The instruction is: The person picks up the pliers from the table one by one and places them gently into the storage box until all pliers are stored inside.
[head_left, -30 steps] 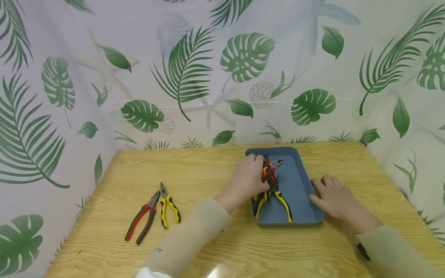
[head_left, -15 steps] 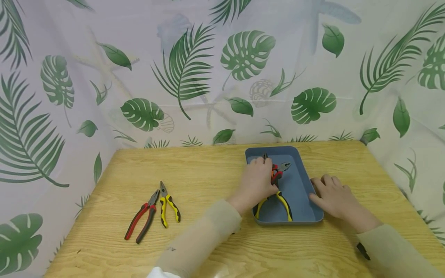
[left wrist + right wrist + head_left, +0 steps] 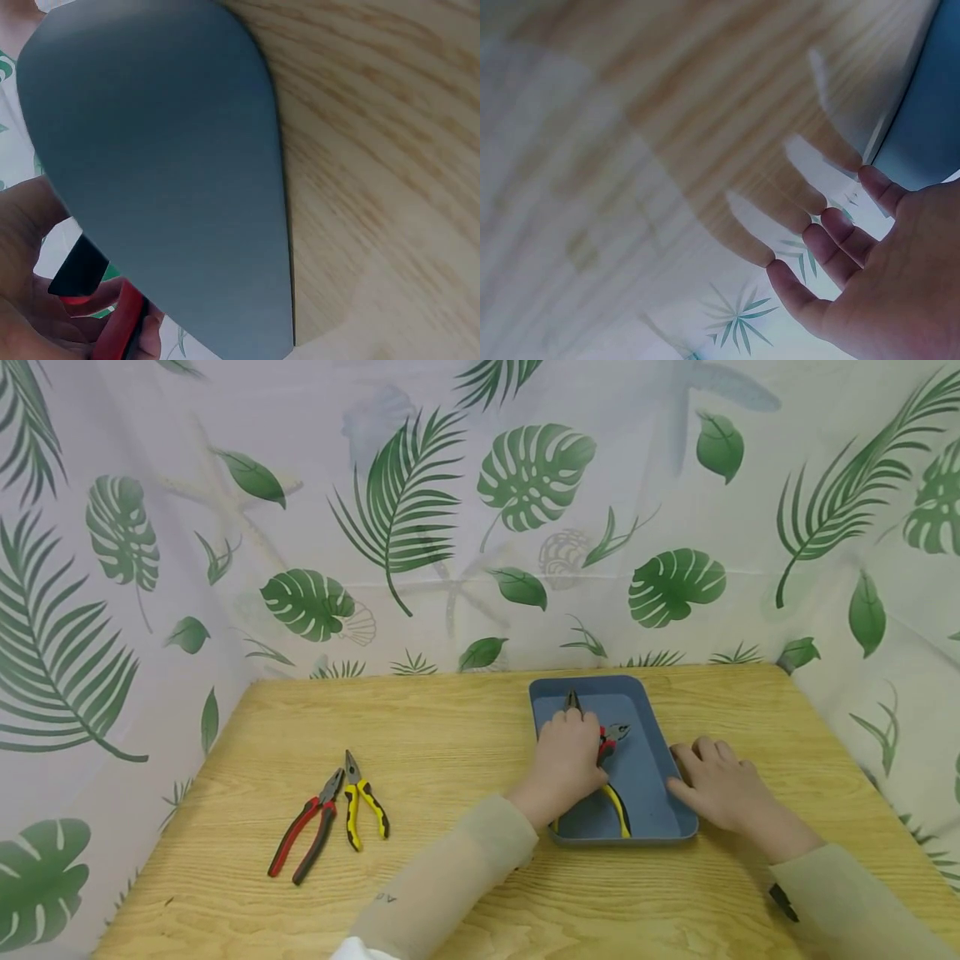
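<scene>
My left hand [image 3: 566, 760] reaches into the blue-grey tray [image 3: 652, 797] and grips red-and-black pliers [image 3: 617, 732], whose metal head points right over the tray floor. In the left wrist view, the red-and-black handles of the pliers [image 3: 124, 322] lie within the curled fingers, partly behind the tray wall [image 3: 165, 165]. Yellow-and-black pliers [image 3: 622, 812] lie in the tray under this hand, mostly covered. A dark plier nose [image 3: 573, 699] shows beyond the knuckles. My right hand [image 3: 720, 785] rests on the table against the tray's right side, fingertips down on the wood [image 3: 705, 150].
On the left of the wooden table [image 3: 450, 735] lie red-and-black pliers [image 3: 307, 827] and, right beside them, smaller yellow-and-black needle-nose pliers [image 3: 357, 802]. A leaf-patterned cloth [image 3: 420, 635] hangs behind the table and along its sides.
My left hand has shifted right and slightly nearer in the tray, carrying the red-and-black pliers along and covering more of the yellow-and-black pair. My right hand has stayed in place.
</scene>
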Motion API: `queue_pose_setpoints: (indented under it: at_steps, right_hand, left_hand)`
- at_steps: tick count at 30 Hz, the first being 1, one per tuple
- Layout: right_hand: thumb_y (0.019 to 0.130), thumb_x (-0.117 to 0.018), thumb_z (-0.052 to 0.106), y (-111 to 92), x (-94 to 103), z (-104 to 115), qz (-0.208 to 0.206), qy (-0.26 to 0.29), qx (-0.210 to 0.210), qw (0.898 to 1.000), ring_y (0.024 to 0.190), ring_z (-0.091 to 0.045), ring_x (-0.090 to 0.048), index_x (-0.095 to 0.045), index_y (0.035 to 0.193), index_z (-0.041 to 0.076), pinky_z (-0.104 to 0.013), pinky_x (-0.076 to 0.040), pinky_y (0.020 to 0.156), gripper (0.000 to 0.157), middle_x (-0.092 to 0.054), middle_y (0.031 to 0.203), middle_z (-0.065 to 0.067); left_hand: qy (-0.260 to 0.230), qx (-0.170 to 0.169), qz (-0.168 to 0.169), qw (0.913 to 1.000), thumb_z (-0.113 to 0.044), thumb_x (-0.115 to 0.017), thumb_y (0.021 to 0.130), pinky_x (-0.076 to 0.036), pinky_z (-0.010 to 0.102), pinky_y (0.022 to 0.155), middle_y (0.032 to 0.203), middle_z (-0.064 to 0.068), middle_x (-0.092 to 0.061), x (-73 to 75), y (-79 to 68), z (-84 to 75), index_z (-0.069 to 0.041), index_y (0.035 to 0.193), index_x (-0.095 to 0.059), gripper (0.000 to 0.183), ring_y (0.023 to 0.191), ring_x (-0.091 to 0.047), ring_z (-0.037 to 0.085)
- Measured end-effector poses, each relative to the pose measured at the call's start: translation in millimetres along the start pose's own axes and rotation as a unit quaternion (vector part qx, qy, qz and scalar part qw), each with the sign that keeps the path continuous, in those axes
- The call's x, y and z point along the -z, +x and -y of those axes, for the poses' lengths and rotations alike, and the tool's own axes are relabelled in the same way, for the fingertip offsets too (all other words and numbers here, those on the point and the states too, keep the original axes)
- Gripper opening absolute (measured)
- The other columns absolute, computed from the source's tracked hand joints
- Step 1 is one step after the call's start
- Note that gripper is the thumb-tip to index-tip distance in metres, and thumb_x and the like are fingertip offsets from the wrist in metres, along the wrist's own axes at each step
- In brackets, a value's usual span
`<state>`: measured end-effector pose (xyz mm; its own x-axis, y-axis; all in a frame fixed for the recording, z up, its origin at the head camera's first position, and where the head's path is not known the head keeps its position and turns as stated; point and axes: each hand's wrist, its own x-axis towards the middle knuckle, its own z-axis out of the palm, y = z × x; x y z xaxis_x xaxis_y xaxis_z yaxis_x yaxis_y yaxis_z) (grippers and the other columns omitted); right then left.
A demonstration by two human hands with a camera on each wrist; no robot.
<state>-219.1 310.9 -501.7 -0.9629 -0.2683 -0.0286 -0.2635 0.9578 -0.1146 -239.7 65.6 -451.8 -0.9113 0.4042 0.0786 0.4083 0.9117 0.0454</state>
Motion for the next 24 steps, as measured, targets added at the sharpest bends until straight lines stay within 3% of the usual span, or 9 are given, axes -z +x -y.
queue_pose_setpoints:
  at_steps: [10, 18, 24]
  right_hand:
    - [0.106, -0.054, 0.043, 1, 3.2, 2, 0.007, 0.001, -0.003, 1.0, 0.112, -0.046, -0.052, -0.053, 0.145, -0.001, -0.063, -0.05, 0.075, 0.059, -0.054, 0.129, -0.03]
    - [0.107, -0.055, 0.041, 0, 8.0, 3, 0.011, 0.005, 0.002, 1.0, 0.111, -0.046, -0.053, -0.054, 0.144, 0.0, -0.061, -0.05, 0.074, 0.056, -0.055, 0.128, -0.03]
    - [0.107, -0.055, 0.04, 1, 12.1, 3, 0.017, 0.006, 0.004, 1.0, 0.111, -0.046, -0.053, -0.054, 0.144, 0.0, -0.061, -0.05, 0.073, 0.055, -0.055, 0.128, -0.029]
  left_hand:
    - [0.066, -0.012, 0.009, 0.9977, -0.048, -0.081, 0.089, -0.056, 0.028, 0.085, 0.108, 0.001, -0.061, 4.9, -2.0, -9.0, -0.018, 0.097, -0.065, 0.034, 0.098, -0.059, 0.014]
    - [0.087, -0.009, 0.034, 0.9956, -0.049, -0.078, 0.091, -0.06, 0.023, 0.069, 0.109, 0.002, -0.061, 10.5, 1.5, -20.6, -0.015, 0.108, -0.075, 0.038, 0.107, -0.061, 0.016]
    - [0.094, -0.007, 0.061, 0.9937, -0.059, -0.076, 0.091, -0.061, 0.021, 0.074, 0.123, 0.004, -0.064, 16.5, 2.0, -24.5, -0.018, 0.112, -0.077, 0.046, 0.117, -0.062, 0.019]
